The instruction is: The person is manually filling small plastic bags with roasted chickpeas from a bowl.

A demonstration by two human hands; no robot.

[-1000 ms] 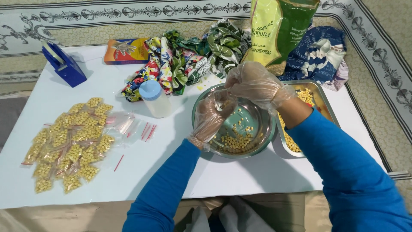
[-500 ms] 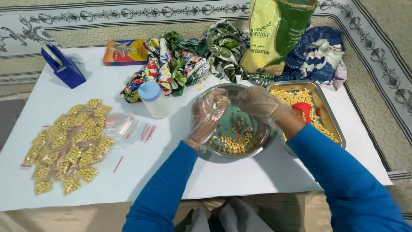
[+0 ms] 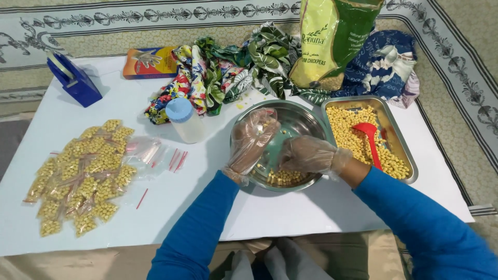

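- While both gloved hands work over the round metal bowl at the middle of the white table, the left hand is raised above the bowl's left rim, its fingers curled loosely around a few yellow chickpeas.
- The right hand reaches down into the near part of the bowl, fingers bent inward over the small heap of chickpeas on the bottom; whether it has closed on any cannot be told.
- Just right of the bowl stands a rectangular metal tray full of chickpeas, with a red scoop lying in it.
- A green and yellow bag stands at the far side, behind the bowl and tray, among patterned cloths.
- A small plastic bottle with a blue cap stands just left of the bowl.
- At the near left lies a pile of small clear packets filled with chickpeas.
- A blue tape dispenser sits at the far left corner.
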